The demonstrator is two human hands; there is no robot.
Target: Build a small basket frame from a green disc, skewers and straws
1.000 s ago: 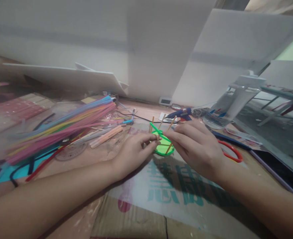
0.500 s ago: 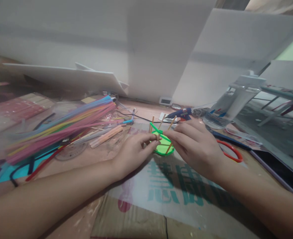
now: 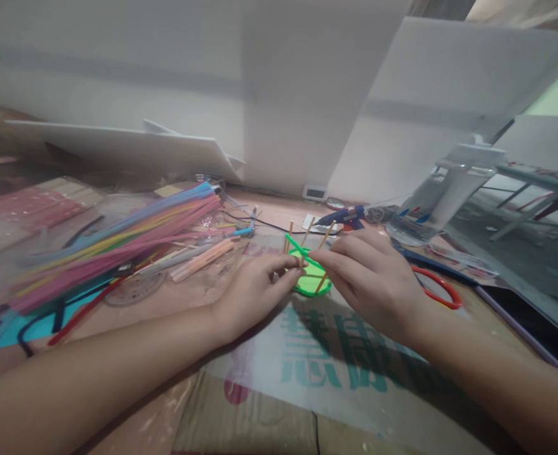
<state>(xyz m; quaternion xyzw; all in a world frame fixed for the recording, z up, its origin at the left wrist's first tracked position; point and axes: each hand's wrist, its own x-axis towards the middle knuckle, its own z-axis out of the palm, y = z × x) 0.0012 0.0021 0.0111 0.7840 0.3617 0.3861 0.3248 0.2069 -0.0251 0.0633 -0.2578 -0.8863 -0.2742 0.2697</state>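
Observation:
A bright green disc (image 3: 309,280) with a fuzzy green rim lies between my hands, and several thin wooden sticks (image 3: 327,234) stand up from it. A green pipe cleaner (image 3: 296,243) slants across the sticks from upper left toward my right fingertips. My left hand (image 3: 264,281) is closed in a pinch at the disc's left side, thumb and forefinger around one of the upright sticks. On the other side my right hand (image 3: 371,265) pinches the green pipe cleaner; its fingertips partly hide the strand's end.
Colourful pipe cleaners (image 3: 165,230) lie in a bundle at left. Behind the disc is a blue glue gun (image 3: 342,216). Red-handled scissors (image 3: 442,297), a dark phone (image 3: 527,319) and a clear water bottle (image 3: 442,193) are at right. Printed plastic (image 3: 269,366) covers cardboard beneath my hands.
My right fingertips have shifted very slightly left, and the pipe cleaner's strand lies a little closer against the sticks. My left hand stays in place.

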